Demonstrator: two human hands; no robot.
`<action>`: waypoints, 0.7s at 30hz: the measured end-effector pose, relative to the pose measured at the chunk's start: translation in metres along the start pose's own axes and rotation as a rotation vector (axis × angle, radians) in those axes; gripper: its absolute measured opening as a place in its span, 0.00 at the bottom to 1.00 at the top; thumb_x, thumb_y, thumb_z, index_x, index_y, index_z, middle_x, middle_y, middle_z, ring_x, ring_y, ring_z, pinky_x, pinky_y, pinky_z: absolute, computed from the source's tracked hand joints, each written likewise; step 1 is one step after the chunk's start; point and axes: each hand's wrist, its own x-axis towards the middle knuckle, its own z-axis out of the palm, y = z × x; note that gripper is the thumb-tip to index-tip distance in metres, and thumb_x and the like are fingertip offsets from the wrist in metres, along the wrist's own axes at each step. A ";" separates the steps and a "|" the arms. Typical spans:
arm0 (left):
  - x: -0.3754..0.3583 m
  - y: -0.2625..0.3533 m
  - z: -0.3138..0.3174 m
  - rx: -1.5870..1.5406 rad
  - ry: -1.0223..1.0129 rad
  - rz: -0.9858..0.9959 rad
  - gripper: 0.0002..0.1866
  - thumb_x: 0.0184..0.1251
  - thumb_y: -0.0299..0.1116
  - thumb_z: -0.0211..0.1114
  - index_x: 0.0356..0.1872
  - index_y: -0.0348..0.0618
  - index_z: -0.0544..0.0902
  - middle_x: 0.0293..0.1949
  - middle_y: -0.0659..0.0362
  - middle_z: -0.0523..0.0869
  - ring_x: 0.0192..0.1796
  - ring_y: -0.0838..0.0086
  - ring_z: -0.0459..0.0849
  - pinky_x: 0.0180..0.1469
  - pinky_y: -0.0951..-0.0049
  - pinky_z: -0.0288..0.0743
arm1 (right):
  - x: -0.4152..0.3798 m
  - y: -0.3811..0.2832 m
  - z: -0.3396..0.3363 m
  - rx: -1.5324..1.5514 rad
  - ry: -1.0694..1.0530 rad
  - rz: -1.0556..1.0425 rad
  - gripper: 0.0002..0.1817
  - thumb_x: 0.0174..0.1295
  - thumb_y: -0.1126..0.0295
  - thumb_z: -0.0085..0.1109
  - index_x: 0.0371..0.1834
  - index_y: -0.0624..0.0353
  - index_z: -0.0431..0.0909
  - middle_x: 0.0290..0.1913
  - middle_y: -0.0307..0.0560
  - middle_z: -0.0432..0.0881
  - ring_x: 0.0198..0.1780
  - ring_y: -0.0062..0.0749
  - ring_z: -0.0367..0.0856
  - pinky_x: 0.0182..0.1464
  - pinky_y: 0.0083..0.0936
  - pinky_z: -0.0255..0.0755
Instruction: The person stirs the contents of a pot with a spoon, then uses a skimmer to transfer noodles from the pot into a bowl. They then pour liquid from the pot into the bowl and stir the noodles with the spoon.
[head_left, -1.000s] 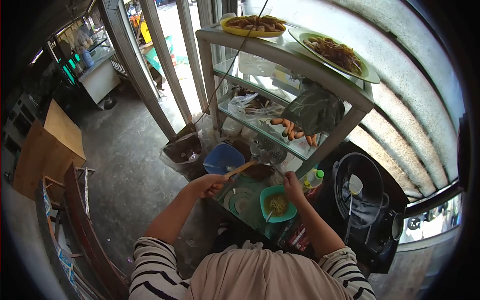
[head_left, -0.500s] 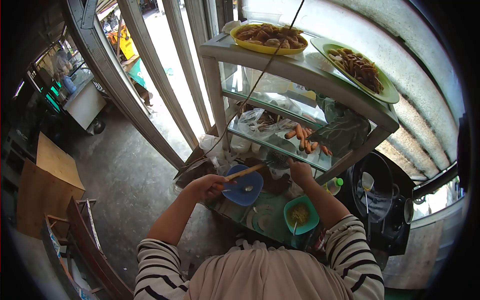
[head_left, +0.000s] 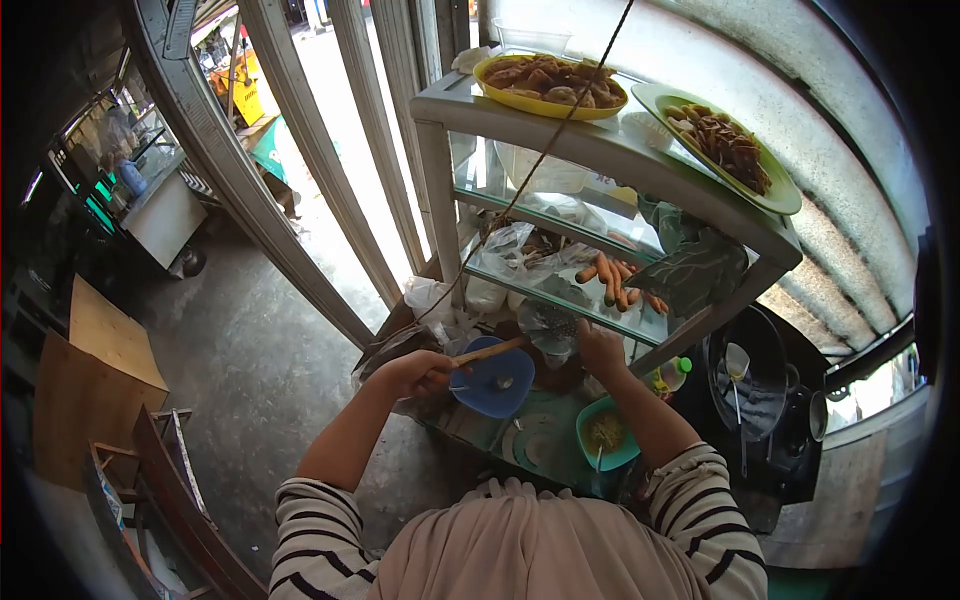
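My left hand [head_left: 410, 374] is closed around the wooden handle [head_left: 490, 350] of a skimmer. The skimmer's dark perforated head [head_left: 546, 326] is beside my right hand [head_left: 600, 350], under the lower glass shelf. My right hand's fingers are bent at the head's edge; whether they grip it or something small is hidden. Below the handle sits a blue bowl [head_left: 492, 395] with a spoon or small pale thing inside. A green bowl [head_left: 628, 450] with yellowish food and a spoon stands below my right forearm.
A glass display case [head_left: 610, 150] holds carrots [head_left: 612, 278] and plastic bags, with a yellow plate [head_left: 520, 100] and a green plate [head_left: 775, 198] of food on top. At right are a bottle [head_left: 672, 374] and a black wok [head_left: 750, 380]. A cord [head_left: 545, 150] hangs across the case.
The whole view has shifted slightly. The skimmer's head sits a little lower and left relative to the shelf, with both hands still around it.
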 end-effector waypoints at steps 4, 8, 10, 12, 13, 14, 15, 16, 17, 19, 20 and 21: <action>-0.001 0.001 -0.012 -0.012 0.017 0.010 0.21 0.73 0.38 0.50 0.62 0.42 0.74 0.14 0.75 0.56 0.14 0.89 0.52 0.15 0.84 0.46 | -0.006 0.005 -0.001 0.019 -0.091 -0.242 0.11 0.57 0.72 0.53 0.43 0.57 0.68 0.25 0.50 0.81 0.28 0.52 0.83 0.28 0.44 0.74; -0.003 0.002 -0.016 0.004 0.036 0.032 0.20 0.72 0.37 0.50 0.61 0.43 0.74 0.14 0.74 0.56 0.14 0.89 0.52 0.15 0.83 0.46 | -0.003 0.012 0.003 0.055 -0.080 -0.002 0.13 0.57 0.71 0.53 0.45 0.56 0.68 0.26 0.50 0.81 0.29 0.51 0.83 0.30 0.45 0.74; -0.005 0.002 -0.014 0.002 0.058 0.044 0.19 0.72 0.37 0.49 0.60 0.43 0.74 0.15 0.74 0.56 0.14 0.88 0.53 0.15 0.84 0.46 | -0.006 0.008 0.004 0.077 -0.043 0.050 0.14 0.57 0.71 0.53 0.47 0.56 0.68 0.26 0.50 0.81 0.29 0.51 0.83 0.30 0.45 0.74; -0.004 0.002 -0.014 0.029 0.069 0.055 0.19 0.72 0.37 0.50 0.60 0.43 0.74 0.15 0.74 0.56 0.14 0.88 0.53 0.15 0.83 0.46 | -0.012 0.005 0.006 0.035 -0.108 -0.196 0.15 0.58 0.72 0.51 0.50 0.54 0.70 0.28 0.50 0.83 0.31 0.48 0.85 0.31 0.43 0.75; -0.004 0.002 -0.014 0.057 0.079 0.066 0.19 0.72 0.37 0.50 0.59 0.43 0.74 0.15 0.74 0.57 0.14 0.88 0.53 0.15 0.83 0.47 | -0.011 0.005 0.006 0.037 -0.107 -0.195 0.15 0.58 0.72 0.51 0.50 0.54 0.70 0.28 0.50 0.83 0.31 0.48 0.85 0.31 0.43 0.75; -0.004 0.002 -0.014 0.060 0.081 0.066 0.19 0.72 0.37 0.50 0.59 0.43 0.74 0.15 0.74 0.57 0.14 0.88 0.53 0.15 0.83 0.47 | -0.010 0.006 0.006 0.048 -0.119 -0.083 0.16 0.58 0.72 0.51 0.51 0.54 0.70 0.28 0.50 0.83 0.31 0.48 0.85 0.31 0.43 0.75; -0.004 0.003 -0.013 0.064 0.075 0.064 0.19 0.72 0.37 0.50 0.59 0.42 0.75 0.15 0.74 0.57 0.14 0.88 0.53 0.15 0.83 0.47 | -0.009 0.008 0.006 0.058 -0.131 0.027 0.17 0.58 0.72 0.51 0.52 0.54 0.69 0.27 0.51 0.83 0.31 0.48 0.85 0.31 0.43 0.75; -0.004 0.004 -0.013 0.068 0.070 0.062 0.19 0.72 0.37 0.50 0.59 0.42 0.75 0.15 0.74 0.56 0.14 0.88 0.53 0.15 0.83 0.47 | -0.008 0.007 0.006 0.060 -0.128 0.025 0.17 0.58 0.72 0.51 0.52 0.54 0.69 0.27 0.51 0.83 0.31 0.48 0.85 0.31 0.43 0.75; -0.005 0.005 -0.013 0.069 0.073 0.065 0.19 0.72 0.37 0.50 0.59 0.42 0.75 0.15 0.74 0.56 0.14 0.88 0.53 0.15 0.83 0.47 | -0.006 0.007 0.007 0.066 -0.076 0.041 0.17 0.58 0.72 0.51 0.52 0.54 0.69 0.28 0.51 0.83 0.30 0.48 0.85 0.31 0.43 0.75; -0.007 0.006 -0.010 0.038 0.078 0.067 0.19 0.72 0.37 0.51 0.58 0.42 0.75 0.15 0.74 0.57 0.14 0.88 0.53 0.15 0.83 0.47 | -0.004 0.005 0.003 0.073 -0.026 0.056 0.18 0.57 0.72 0.52 0.53 0.54 0.69 0.28 0.51 0.83 0.30 0.47 0.85 0.31 0.43 0.75; -0.008 0.006 -0.011 0.038 0.079 0.064 0.19 0.72 0.37 0.51 0.58 0.42 0.75 0.15 0.74 0.57 0.14 0.88 0.53 0.15 0.83 0.47 | -0.006 0.006 0.001 0.030 -0.101 -0.037 0.18 0.57 0.71 0.52 0.53 0.53 0.69 0.28 0.51 0.83 0.30 0.47 0.85 0.30 0.43 0.75; -0.009 0.006 -0.014 0.031 0.077 0.060 0.18 0.72 0.37 0.51 0.58 0.42 0.75 0.15 0.74 0.57 0.14 0.88 0.53 0.15 0.83 0.47 | -0.007 0.006 0.001 -0.012 -0.176 -0.128 0.18 0.57 0.71 0.52 0.53 0.53 0.69 0.28 0.50 0.83 0.30 0.46 0.85 0.30 0.43 0.75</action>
